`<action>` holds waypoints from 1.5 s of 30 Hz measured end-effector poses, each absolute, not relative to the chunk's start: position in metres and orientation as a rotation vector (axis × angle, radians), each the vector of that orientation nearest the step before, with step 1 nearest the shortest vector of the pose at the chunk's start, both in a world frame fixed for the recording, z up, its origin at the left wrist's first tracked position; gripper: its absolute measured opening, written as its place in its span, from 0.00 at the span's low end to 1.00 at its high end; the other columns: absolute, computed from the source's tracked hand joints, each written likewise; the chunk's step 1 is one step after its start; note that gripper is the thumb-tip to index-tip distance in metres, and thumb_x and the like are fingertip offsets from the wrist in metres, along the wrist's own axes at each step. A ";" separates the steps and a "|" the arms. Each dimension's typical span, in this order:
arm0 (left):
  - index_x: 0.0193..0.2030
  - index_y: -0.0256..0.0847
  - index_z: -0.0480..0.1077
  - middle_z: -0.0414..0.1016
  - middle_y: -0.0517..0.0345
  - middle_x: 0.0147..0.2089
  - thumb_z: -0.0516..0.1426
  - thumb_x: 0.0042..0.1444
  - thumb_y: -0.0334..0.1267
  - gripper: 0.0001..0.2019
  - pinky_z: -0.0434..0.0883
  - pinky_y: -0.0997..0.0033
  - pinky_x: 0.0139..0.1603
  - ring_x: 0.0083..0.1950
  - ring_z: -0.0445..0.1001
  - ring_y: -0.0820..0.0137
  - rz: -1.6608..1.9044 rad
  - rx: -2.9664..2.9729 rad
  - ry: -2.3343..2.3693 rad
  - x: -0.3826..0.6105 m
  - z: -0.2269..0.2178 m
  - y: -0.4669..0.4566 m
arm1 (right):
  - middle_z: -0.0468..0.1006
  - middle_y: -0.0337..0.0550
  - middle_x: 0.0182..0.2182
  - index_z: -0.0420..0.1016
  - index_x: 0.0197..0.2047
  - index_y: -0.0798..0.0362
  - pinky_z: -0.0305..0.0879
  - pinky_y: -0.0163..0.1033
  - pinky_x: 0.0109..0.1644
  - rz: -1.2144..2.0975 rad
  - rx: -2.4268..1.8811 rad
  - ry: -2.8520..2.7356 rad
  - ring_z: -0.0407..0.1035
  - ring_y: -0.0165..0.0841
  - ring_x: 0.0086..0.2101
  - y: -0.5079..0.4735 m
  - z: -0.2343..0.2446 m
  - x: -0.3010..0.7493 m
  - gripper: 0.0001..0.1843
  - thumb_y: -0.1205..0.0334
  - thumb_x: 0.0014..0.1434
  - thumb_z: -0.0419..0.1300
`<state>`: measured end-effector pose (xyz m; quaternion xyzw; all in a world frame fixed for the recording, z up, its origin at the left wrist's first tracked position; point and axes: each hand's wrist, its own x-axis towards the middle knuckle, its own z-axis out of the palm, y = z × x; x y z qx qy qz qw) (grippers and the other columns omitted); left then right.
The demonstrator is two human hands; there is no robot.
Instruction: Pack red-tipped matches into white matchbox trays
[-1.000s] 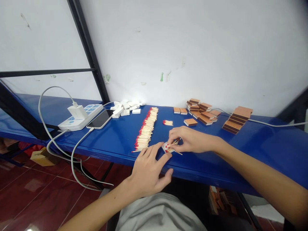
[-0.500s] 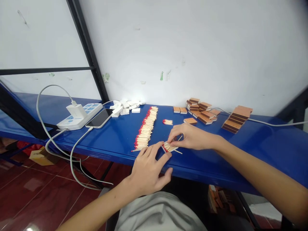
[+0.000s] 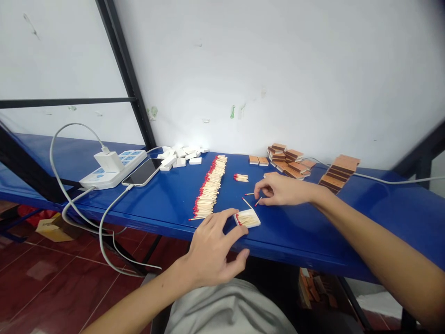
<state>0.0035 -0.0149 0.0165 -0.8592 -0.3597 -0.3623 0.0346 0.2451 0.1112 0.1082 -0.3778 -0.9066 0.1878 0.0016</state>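
Observation:
A small white matchbox tray (image 3: pixel 248 218) full of red-tipped matches lies near the front edge of the blue table (image 3: pixel 347 218). My left hand (image 3: pixel 215 248) rests at the edge with its fingers spread, fingertips against the tray's left end. My right hand (image 3: pixel 280 189) is farther back, fingers pinched around a loose match (image 3: pixel 257 201) on the table. Two more loose matches (image 3: pixel 248 202) lie between the tray and that hand.
A long row of matches (image 3: pixel 211 185) and a small bundle of matches (image 3: pixel 241 177) lie mid-table. White inner trays (image 3: pixel 181 156) are heaped at the back, brown matchbox sleeves (image 3: pixel 290 160) and a stack of sleeves (image 3: pixel 339 172) at the right. A phone (image 3: pixel 143 172) and power strip (image 3: pixel 111 168) with cables sit left.
My right hand has left the tray and moved back and right to loose matches. The matches in the tray now lie flat. My left hand has stayed at the tray.

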 end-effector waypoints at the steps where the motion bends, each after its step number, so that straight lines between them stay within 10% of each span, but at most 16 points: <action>1: 0.49 0.43 0.74 0.68 0.44 0.61 0.57 0.56 0.41 0.14 0.72 0.54 0.52 0.56 0.73 0.55 -1.115 -2.662 -1.097 0.003 0.017 -0.015 | 0.66 0.35 0.22 0.79 0.36 0.54 0.56 0.36 0.31 0.569 -1.202 -2.858 0.61 0.30 0.24 0.112 0.107 0.246 0.11 0.55 0.58 0.61; 27: 0.46 0.46 0.74 0.70 0.51 0.61 0.59 0.53 0.40 0.12 0.68 0.56 0.54 0.53 0.73 0.59 -1.071 -2.845 -1.064 -0.001 0.025 -0.019 | 0.76 0.39 0.24 0.79 0.33 0.56 0.61 0.33 0.28 1.028 -1.122 -2.723 0.69 0.30 0.26 0.092 0.098 0.222 0.17 0.49 0.53 0.68; 45: 0.48 0.45 0.73 0.69 0.49 0.62 0.58 0.54 0.38 0.14 0.70 0.55 0.54 0.54 0.73 0.58 -1.079 -2.789 -1.046 0.000 0.020 -0.017 | 0.74 0.39 0.25 0.76 0.33 0.53 0.55 0.36 0.32 0.655 -1.219 -2.661 0.65 0.31 0.26 0.130 0.089 0.244 0.22 0.40 0.57 0.63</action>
